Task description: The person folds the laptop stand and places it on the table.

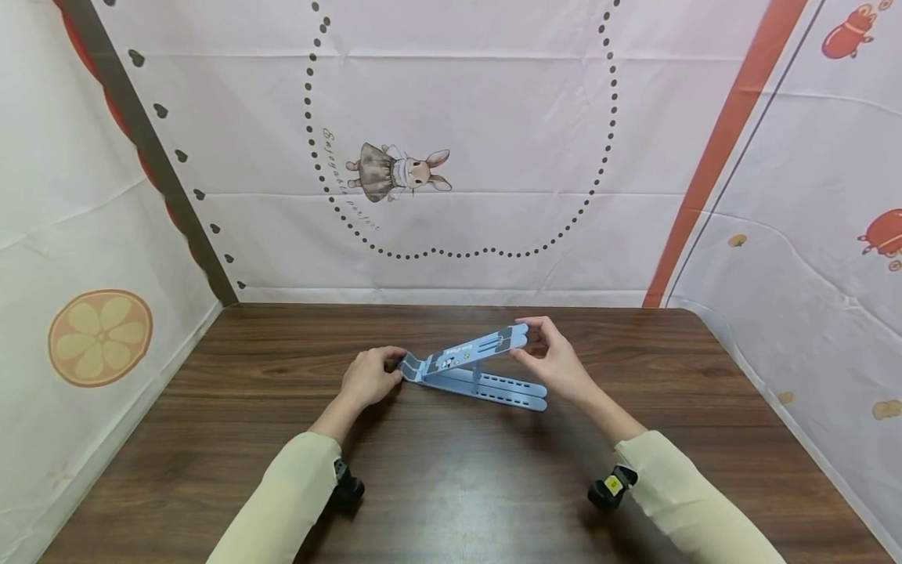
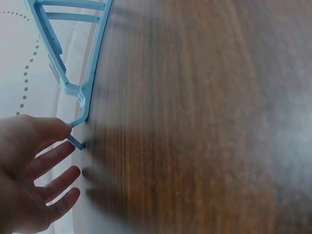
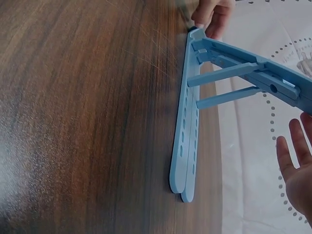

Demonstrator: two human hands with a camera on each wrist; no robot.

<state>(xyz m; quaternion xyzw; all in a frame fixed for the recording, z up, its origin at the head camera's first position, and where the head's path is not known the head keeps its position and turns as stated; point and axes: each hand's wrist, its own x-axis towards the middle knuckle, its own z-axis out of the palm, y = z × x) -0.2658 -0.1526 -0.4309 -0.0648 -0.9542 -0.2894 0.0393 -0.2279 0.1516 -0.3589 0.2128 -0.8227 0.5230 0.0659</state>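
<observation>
Left hand (image 1: 369, 379) pinches between its fingers the hooked left end of a light-blue, slotted, V-shaped stand (image 1: 465, 354), its lower half on the brown wood-grain desk (image 1: 451, 486); right hand (image 1: 555, 366), fingers pinching, holds its raised upper end.

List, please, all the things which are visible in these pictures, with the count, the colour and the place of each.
Folding stand: one, light blue, on the table between the hands, upper arms raised
Table: one, brown wood grain, under the stand
Printed cloth: piece count unclear, mostly white, behind and beside the table
Rabbit print: one, grey and beige, on the back cloth
Orange-slice print: one, orange and yellow, on the left cloth
Wrist devices: two, black, one near each wrist
Sleeves: two, pale yellow, on the forearms
Left hand: one, pinching the stand's hinge-side end
Right hand: one, holding the raised end
</observation>
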